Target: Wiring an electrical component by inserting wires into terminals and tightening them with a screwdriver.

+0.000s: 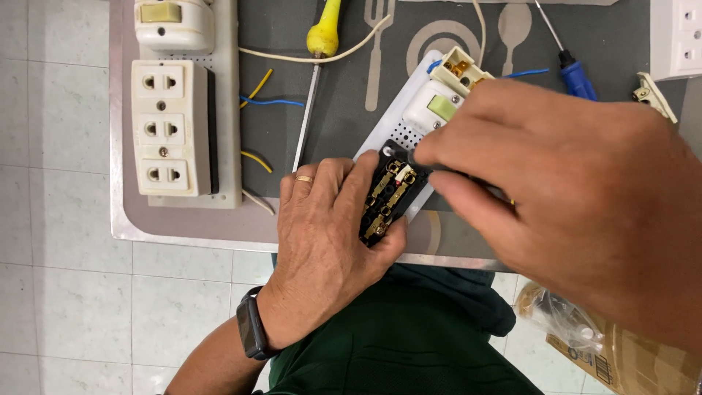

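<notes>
My left hand (325,238), with a ring and a dark wristwatch, presses down on a black socket base (387,199) with brass contacts, gripping its left side. The base lies on a white perforated board (398,128) that also carries a cream switch (439,106) and a small terminal block (459,69). My right hand (578,197) reaches in from the right, fingertips pinched at the top right of the black base; what it holds is hidden.
A second white board with a triple socket (170,128) and a switch (174,22) sits at the left. A yellow-handled screwdriver (322,36), a blue-handled screwdriver (576,77), loose wires (270,101) and a cream part (654,93) lie on the grey mat (336,110). A cardboard box (621,358) stands below right.
</notes>
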